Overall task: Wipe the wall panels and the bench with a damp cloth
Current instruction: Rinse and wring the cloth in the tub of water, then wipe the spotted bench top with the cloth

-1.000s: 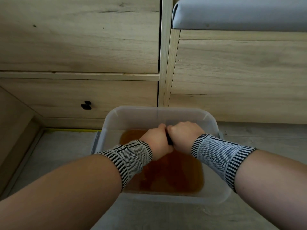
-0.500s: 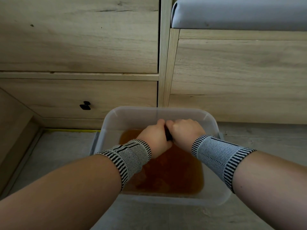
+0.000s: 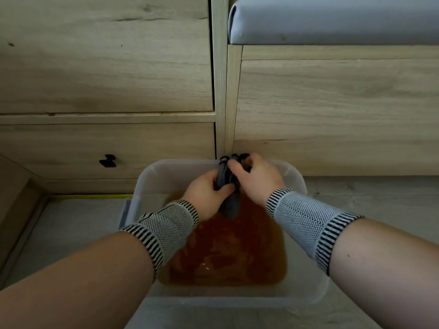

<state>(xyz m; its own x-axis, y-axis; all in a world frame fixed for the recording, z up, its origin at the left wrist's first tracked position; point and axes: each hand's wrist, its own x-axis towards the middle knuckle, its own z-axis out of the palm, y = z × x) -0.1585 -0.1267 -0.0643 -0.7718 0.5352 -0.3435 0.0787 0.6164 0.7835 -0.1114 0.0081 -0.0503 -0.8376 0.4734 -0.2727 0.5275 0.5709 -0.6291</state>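
Above the tub (image 3: 316, 298), both hands' fingers (image 3: 234, 167) clamp the twisted dark cloth (image 3: 229, 203).

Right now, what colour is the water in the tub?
Murky orange-brown, seen in the head view: the water fills the bottom of the translucent plastic tub.

my left wrist band (image 3: 164, 230): grey knit, black-striped edges | my right wrist band (image 3: 308, 227): same knit | forearms bare, no sleeves

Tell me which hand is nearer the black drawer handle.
Left. The left hand grips the cloth just right of the black drawer handle; the right hand is farther right.
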